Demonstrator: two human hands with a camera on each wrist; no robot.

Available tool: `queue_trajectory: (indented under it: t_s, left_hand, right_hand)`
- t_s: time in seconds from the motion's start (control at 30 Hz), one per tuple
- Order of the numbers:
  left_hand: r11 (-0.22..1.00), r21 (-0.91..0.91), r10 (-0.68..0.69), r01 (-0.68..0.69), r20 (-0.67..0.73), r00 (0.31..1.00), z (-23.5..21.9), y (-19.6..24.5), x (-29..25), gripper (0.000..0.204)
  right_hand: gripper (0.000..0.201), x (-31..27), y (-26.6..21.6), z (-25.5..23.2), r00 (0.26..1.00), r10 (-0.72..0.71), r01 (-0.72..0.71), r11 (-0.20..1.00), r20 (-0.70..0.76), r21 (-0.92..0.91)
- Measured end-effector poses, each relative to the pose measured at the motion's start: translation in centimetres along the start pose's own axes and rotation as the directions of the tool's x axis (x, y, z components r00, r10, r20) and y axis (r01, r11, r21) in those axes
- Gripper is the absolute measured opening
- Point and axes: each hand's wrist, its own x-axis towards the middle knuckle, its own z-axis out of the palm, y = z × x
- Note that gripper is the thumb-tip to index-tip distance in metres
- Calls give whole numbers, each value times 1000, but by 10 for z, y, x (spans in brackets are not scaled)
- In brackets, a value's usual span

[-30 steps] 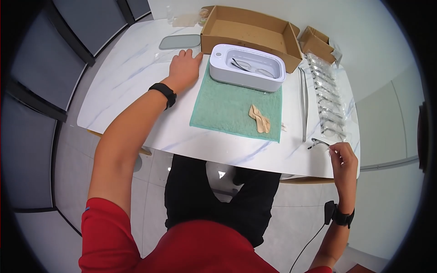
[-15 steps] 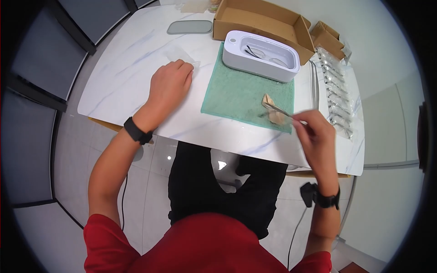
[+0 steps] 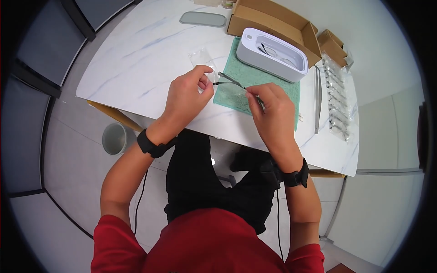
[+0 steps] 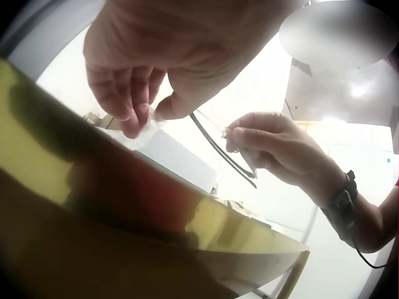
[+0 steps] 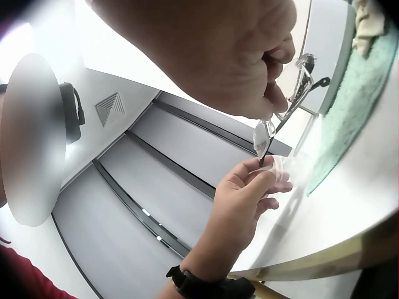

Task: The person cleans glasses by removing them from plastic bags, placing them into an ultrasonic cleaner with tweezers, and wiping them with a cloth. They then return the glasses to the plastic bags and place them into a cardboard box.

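Note:
My right hand point(image 3: 274, 113) pinches a pair of dark-armed glasses point(image 3: 231, 82) above the green towel point(image 3: 275, 88); the arms point left. Just left of the towel, my left hand point(image 3: 189, 96) pinches a clear plastic bag point(image 3: 200, 57) lying partly on the table. The glasses' arm tips are beside the left fingers, and in the right wrist view one dark tip meets the left fingertips point(image 5: 261, 163). The left wrist view shows crumpled clear plastic point(image 4: 147, 132) between thumb and fingers. Whether the tips are inside the bag, I cannot tell.
A white cleaner tub point(image 3: 273, 68) holding another pair of glasses stands on the towel's back edge, before a cardboard box point(image 3: 273, 16). Long tweezers point(image 3: 317, 102) and a row of bagged glasses point(image 3: 336, 98) lie right. A grey lid point(image 3: 202, 18) lies at the back left.
The right hand has carried the glasses from the table's right side leftward to the left hand. The left hand has come back toward the body and pinches the bag.

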Motion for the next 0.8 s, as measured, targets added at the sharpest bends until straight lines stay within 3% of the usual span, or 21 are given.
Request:
queue_trajectory:
  t_s: [0.2, 0.5, 0.8]
  left_hand:
    - [1000, 27, 7, -7, -10, 1000, 3, 7, -3, 29]
    - [996, -63, -69, 70, 13, 998, 6, 3, -2, 13]
    - [997, -14, 69, -70, -88, 994, 19, 2, -3, 5]
  right_hand:
    - [10, 0, -5, 4, 991, -125, 118, 984, -48, -132]
    - [13, -10, -10, 3, 984, -178, 174, 962, -2, -211]
    - [12, -20, -11, 9, 985, -173, 174, 970, 24, -171]
